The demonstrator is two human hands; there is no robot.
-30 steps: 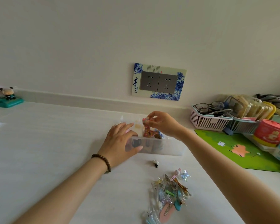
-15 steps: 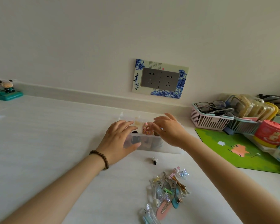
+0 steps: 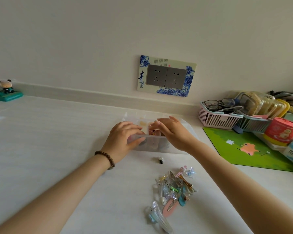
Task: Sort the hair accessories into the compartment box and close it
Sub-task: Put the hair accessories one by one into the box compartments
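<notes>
A clear compartment box (image 3: 159, 146) stands open on the white table, with small accessories in several of its cells. My left hand (image 3: 123, 141) grips its front-left corner, thumb on the front wall and fingers over the rim. My right hand (image 3: 174, 134) hovers palm-down over the box with fingers spread, their tips above a pink-and-orange accessory (image 3: 153, 132) that lies in a middle cell. In front of the box lie a small black-and-white clip (image 3: 160, 160) and a loose pile of hair clips (image 3: 174, 188). A clear claw clip (image 3: 159, 217) lies at the pile's near end.
To the right are a green mat (image 3: 243, 146), a pink basket (image 3: 216, 117) with glasses, a red tin (image 3: 282, 130) and stacked containers. A wall socket (image 3: 166, 76) sits behind the box. A small figurine (image 3: 6, 91) stands at the far left.
My right hand lowered the pink-and-orange accessory from above the box into a cell and spread its fingers. My left hand stayed on the box.
</notes>
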